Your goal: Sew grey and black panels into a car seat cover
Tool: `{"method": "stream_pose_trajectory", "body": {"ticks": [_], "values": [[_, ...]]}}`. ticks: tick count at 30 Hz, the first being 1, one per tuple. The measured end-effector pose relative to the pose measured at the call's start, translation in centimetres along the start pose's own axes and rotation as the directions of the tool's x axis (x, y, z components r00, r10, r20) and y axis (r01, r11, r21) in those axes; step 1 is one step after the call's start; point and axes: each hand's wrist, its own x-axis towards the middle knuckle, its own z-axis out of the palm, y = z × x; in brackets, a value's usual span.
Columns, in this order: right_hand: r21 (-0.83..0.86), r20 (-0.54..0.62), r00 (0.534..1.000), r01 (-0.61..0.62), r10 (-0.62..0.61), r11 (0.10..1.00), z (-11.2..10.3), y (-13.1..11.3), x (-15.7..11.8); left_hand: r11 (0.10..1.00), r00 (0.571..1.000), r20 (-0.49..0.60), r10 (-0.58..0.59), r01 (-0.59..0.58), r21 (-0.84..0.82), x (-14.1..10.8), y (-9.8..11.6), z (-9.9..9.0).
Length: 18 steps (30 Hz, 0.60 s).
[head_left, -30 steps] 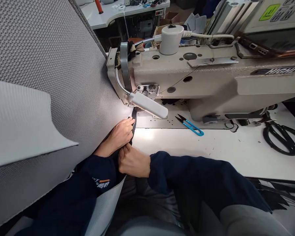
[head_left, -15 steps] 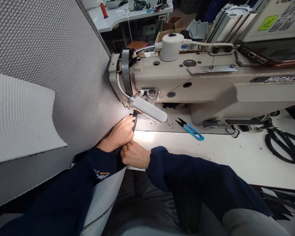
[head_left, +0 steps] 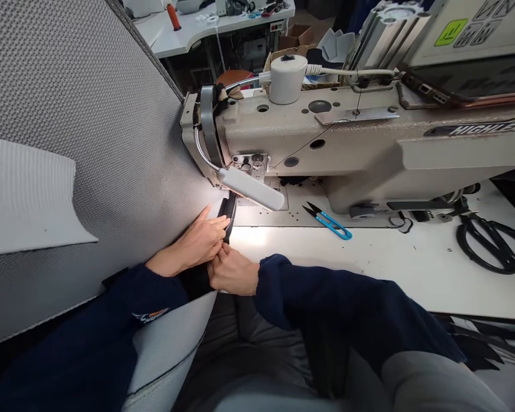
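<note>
A large grey mesh fabric piece stands up on my left and runs to the head of the sewing machine. Along its edge a black strip leads toward the needle area, which the lamp partly hides. My left hand lies on the fabric beside this strip, fingers stretched out with the tips on it. Just nearer to me, my right hand is closed, its thumb and fingers pinching the strip's edge. Blue thread snips lie on the machine bed to the right of both hands.
A grey lamp on a bendable neck lights the sewing spot. Large black-handled scissors rest on the white table at the right. A phone lies atop the machine. Behind stands another white table with an orange thread cone.
My left hand has slid back from the needle area, and its fingers have straightened, showing more of the black strip. My right hand still pinches near the same spot. The view has shifted slightly.
</note>
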Motion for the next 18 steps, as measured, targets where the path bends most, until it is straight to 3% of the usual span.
{"method": "stream_pose_trajectory", "body": {"ticks": [7, 18], "values": [[-0.013, 0.04, 0.999, -0.028, 0.029, 1.0, -0.4, 0.0, 0.3, 0.999, 0.998, 0.046, -0.035, 0.036, -0.034, -0.1, -0.1, 0.3], [-0.04, 0.051, 0.987, -0.152, 0.154, 0.988, 1.4, 2.4, 0.3, 0.995, 0.994, -0.064, -0.092, 0.091, -0.028, 3.0, -1.6, 1.0]]}}
